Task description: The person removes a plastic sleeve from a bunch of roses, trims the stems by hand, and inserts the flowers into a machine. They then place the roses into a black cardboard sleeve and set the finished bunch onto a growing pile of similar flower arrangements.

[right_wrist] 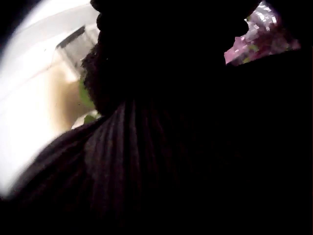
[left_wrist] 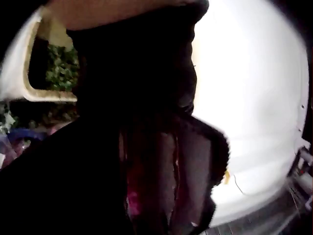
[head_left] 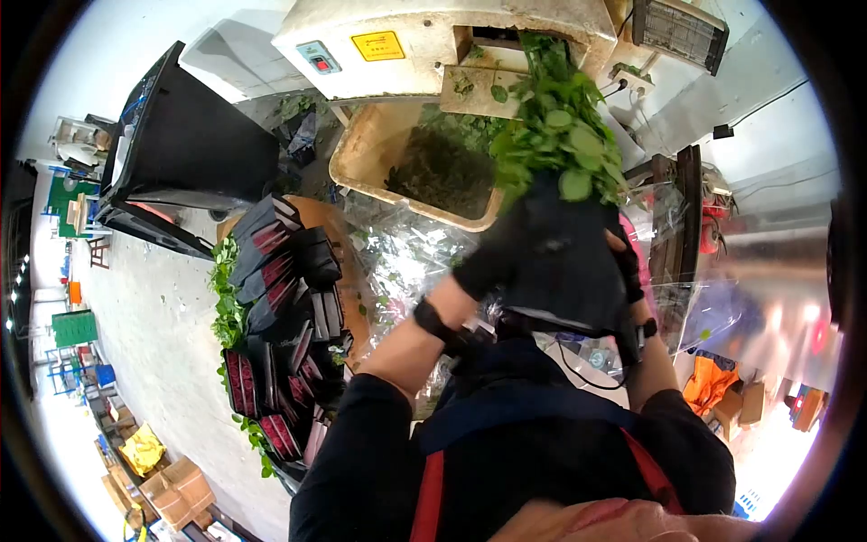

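Observation:
A bunch of leafy green stems (head_left: 569,135) in a black wrap (head_left: 569,285) is held in front of the person, its leaves toward the opening of a pale machine (head_left: 433,54). My left hand (head_left: 495,255), in a black glove, grips the wrap's left side and is blurred. On the other side, my right hand (head_left: 625,262) holds the wrap's right edge, bare fingertips showing from a dark glove. The left wrist view shows dark folds of the wrap (left_wrist: 161,181) with a pink patch. Dark ribbed cloth fills most of the right wrist view, hiding the fingers.
Below the machine stands a cream tub (head_left: 348,163) with plant scraps. Several black-wrapped bunches (head_left: 280,289) with dark red panels are stacked at the left, near a tall black bin (head_left: 199,135). Clear plastic film (head_left: 406,262) lies in front. A heater (head_left: 679,34) hangs upper right.

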A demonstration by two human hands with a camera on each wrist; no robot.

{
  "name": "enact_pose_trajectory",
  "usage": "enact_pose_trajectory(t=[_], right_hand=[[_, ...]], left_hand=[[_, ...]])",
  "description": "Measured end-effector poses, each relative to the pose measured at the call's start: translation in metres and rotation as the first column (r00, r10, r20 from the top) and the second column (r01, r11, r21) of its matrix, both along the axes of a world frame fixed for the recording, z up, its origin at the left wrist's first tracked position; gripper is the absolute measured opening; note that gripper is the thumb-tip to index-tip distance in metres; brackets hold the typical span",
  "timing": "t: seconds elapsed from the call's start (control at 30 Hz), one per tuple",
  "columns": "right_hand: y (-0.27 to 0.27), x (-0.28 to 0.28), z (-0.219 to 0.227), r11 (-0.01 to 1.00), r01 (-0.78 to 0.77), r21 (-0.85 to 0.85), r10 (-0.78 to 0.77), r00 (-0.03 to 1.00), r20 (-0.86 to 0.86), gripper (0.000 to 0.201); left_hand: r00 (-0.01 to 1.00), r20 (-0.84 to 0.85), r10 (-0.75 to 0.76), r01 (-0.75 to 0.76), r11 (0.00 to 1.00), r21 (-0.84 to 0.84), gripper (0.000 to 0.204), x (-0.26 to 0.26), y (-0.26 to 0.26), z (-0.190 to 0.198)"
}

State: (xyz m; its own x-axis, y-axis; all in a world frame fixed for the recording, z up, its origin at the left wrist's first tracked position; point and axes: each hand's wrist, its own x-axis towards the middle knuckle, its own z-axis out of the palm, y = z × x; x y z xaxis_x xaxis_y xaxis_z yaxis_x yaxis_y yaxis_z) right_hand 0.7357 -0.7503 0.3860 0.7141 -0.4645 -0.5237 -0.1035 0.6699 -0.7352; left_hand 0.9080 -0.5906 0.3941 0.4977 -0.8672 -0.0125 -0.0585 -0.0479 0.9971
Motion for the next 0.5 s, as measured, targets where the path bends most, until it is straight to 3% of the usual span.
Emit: enact_pose_trajectory(t=[0.03, 0.07, 0.1, 0.13, 0.2, 0.23, 0.27, 0.3, 0.37, 0.47, 0.5], right_hand=[[0.003, 0.023, 0.004, 0.999, 0.016, -0.036, -0.015, 1.000, 0.026, 0.049], [0.005, 0.044, 0.011, 0.994, 0.031, -0.104, -0.024, 0.997, 0.074, 0.048], [0.001, 0.067, 0.019, 0.978, 0.044, -0.203, -0.015, 0.990, 0.141, 0.046], [-0.003, 0.089, 0.026, 0.952, 0.068, -0.297, -0.005, 0.978, 0.207, 0.044], [-0.050, 0.132, 0.001, 0.954, 0.020, -0.300, 0.058, 0.966, 0.251, 0.044], [-0.057, 0.145, 0.029, 0.933, -0.005, -0.361, 0.081, 0.978, 0.195, 0.046], [-0.088, 0.164, 0.008, 0.738, -0.036, -0.673, 0.213, 0.960, 0.183, 0.043], [-0.134, 0.186, -0.029, 0.444, -0.038, -0.895, 0.329, 0.936, 0.124, 0.041], [-0.180, 0.220, -0.060, 0.030, -0.057, -0.998, 0.388, 0.921, -0.041, 0.040], [-0.184, 0.240, -0.059, -0.127, -0.086, -0.988, 0.341, 0.932, -0.124, 0.043], [-0.159, 0.222, -0.032, -0.162, -0.021, -0.987, 0.355, 0.932, -0.078, 0.047]], left_hand=[[1.000, -0.002, -0.023, 0.023, 1.000, 0.006, 0.072, 0.027, 0.006, -0.032], [0.927, -0.374, -0.017, -0.008, 0.998, -0.067, 0.067, 0.046, 0.014, -0.021], [0.956, -0.294, 0.023, -0.054, 0.993, -0.100, 0.061, 0.066, 0.011, -0.013], [0.921, -0.389, -0.026, -0.027, 0.991, -0.130, 0.059, 0.095, 0.006, -0.016], [0.842, -0.535, -0.065, -0.015, 0.989, -0.145, 0.056, 0.147, -0.025, -0.013], [0.807, -0.588, -0.054, -0.025, 0.992, -0.126, 0.054, 0.165, -0.042, -0.001], [0.769, -0.638, -0.041, -0.036, 0.994, -0.107, 0.052, 0.183, -0.059, 0.011], [0.739, -0.673, -0.020, -0.043, 0.996, -0.078, 0.051, 0.201, -0.075, 0.014], [0.725, -0.689, 0.011, -0.058, 0.997, -0.046, 0.050, 0.226, -0.099, 0.005], [0.806, -0.591, 0.015, -0.060, 0.997, -0.057, 0.049, 0.243, -0.111, -0.026], [0.828, -0.560, 0.012, -0.062, 0.996, -0.070, 0.048, 0.239, -0.107, -0.034]])
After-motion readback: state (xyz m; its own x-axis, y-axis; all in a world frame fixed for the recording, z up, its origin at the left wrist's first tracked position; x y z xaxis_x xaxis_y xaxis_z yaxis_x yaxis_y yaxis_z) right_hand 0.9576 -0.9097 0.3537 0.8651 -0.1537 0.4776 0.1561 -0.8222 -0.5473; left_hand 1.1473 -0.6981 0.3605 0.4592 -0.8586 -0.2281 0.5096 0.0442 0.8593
